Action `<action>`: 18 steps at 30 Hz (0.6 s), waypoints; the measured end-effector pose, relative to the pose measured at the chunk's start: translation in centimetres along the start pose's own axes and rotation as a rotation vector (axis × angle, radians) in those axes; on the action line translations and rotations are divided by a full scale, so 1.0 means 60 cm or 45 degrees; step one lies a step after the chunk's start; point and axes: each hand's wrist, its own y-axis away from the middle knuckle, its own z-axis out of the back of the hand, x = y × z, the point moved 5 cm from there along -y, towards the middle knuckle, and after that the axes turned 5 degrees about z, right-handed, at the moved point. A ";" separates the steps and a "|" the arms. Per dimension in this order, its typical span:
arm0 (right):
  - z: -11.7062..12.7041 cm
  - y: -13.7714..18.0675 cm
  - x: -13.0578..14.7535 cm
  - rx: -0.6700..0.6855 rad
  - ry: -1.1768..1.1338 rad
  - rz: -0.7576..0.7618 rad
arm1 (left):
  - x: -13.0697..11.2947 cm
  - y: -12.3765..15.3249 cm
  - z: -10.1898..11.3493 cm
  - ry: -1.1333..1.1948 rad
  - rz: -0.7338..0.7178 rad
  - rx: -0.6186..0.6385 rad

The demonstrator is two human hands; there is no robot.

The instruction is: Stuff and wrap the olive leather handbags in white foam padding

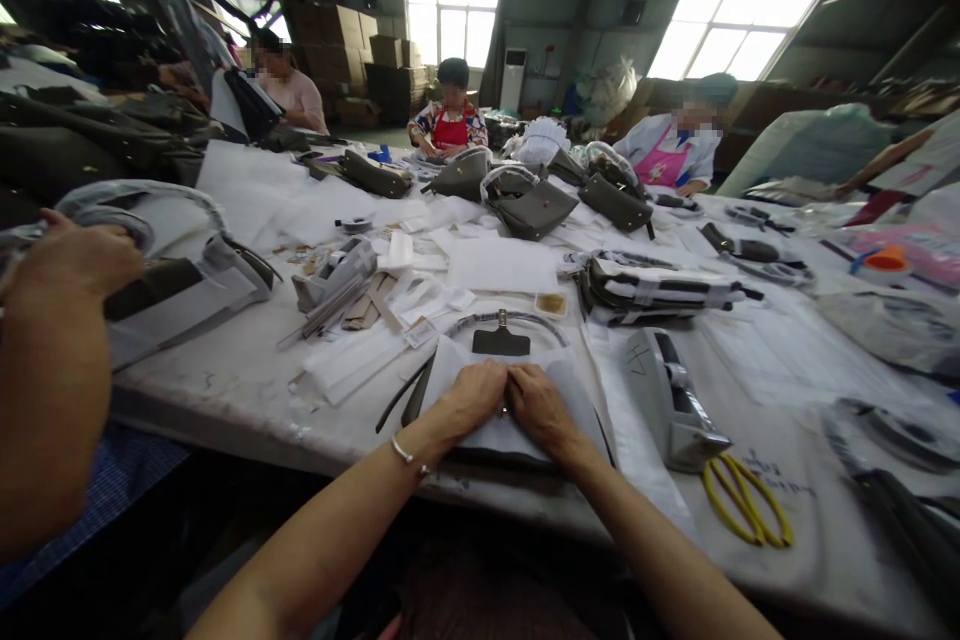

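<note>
Forearms [322, 530] foremost — paper [568, 375] lies under left hand [477, 393], right hand [541, 405]; fingers [495, 372] curled, grip unclear.

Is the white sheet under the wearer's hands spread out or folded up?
Spread out: the white sheet shows beyond the left hand and right hand, over the dark bag. Beneath them, cannot tell.

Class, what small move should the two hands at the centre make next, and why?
Probably slide the left hand and right hand apart, smoothing the white sheet: they meet over its middle, and it lies across the dark bag.
</note>
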 end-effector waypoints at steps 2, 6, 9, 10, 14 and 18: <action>0.002 0.002 -0.002 -0.043 0.116 -0.039 | 0.010 0.005 -0.016 -0.033 0.046 -0.064; 0.002 -0.002 -0.001 0.051 0.306 -0.085 | 0.025 0.013 -0.022 -0.078 0.076 -0.198; 0.004 -0.008 -0.004 0.132 0.370 -0.112 | 0.036 0.010 -0.019 -0.090 0.180 -0.285; 0.005 -0.010 -0.006 0.148 0.389 -0.119 | 0.039 0.008 -0.018 -0.088 0.221 -0.306; 0.015 -0.018 -0.016 0.200 0.452 -0.164 | 0.044 0.004 -0.021 -0.069 0.274 -0.345; 0.024 -0.022 -0.023 0.238 0.461 -0.197 | 0.044 0.003 -0.022 -0.052 0.279 -0.355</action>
